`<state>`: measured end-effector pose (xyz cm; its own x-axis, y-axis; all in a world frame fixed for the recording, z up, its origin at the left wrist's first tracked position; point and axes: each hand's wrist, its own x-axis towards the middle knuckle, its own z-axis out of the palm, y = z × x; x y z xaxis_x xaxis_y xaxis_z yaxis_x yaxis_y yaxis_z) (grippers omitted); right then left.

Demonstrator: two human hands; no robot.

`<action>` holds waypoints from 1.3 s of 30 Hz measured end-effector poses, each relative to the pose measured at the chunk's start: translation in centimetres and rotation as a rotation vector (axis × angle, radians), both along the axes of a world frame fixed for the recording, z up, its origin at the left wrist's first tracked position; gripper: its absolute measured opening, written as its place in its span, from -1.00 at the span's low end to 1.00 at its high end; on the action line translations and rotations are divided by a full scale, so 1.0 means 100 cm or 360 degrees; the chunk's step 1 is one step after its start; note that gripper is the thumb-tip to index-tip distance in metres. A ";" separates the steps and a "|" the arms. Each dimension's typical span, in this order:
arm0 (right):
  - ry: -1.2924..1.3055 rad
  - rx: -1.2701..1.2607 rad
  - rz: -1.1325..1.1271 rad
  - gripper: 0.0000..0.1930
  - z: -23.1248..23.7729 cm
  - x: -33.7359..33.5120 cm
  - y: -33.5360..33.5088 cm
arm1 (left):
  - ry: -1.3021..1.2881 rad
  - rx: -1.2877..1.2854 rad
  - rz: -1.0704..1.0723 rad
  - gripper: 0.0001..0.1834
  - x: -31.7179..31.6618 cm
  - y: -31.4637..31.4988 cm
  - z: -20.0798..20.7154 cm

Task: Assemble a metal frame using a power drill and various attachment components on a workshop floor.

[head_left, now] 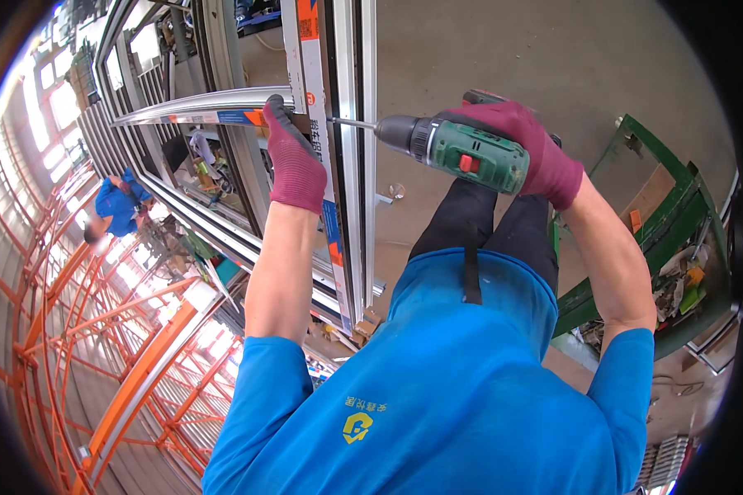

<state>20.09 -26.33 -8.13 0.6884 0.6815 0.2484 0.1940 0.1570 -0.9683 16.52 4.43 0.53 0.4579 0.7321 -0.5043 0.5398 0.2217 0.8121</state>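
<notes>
Blue shirt (462, 363) fabric sits nearest; beyond, the right hand (545, 153) wraps its fingers round a green cordless drill (475, 157), bit at the aluminium frame (368, 223). Probably heavy, rigid; best held by its handle. Left hand (295, 165) meets the frame; finger closure unclear.

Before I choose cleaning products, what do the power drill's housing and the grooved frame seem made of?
Power drill's housing: probably hard plastic, smooth green, with moulded contours. Grooved frame: silvery metal, likely aluminium, from its bright highlights and long ridges.
</notes>
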 end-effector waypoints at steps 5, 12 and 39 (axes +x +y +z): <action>0.0011 0.0009 -0.0013 -0.38 -0.002 -0.005 0.002 | 0.0006 -0.0055 0.0007 -0.51 0.002 0.003 -0.002; 0.0349 0.0139 -0.0151 -0.52 0.016 -0.042 -0.007 | -0.0163 -0.0052 -0.0215 -0.35 -0.005 0.013 -0.007; 0.0578 -0.0134 -0.0105 -0.58 0.101 -0.131 -0.037 | -0.0842 -0.0408 -0.0259 -0.36 -0.112 -0.074 0.054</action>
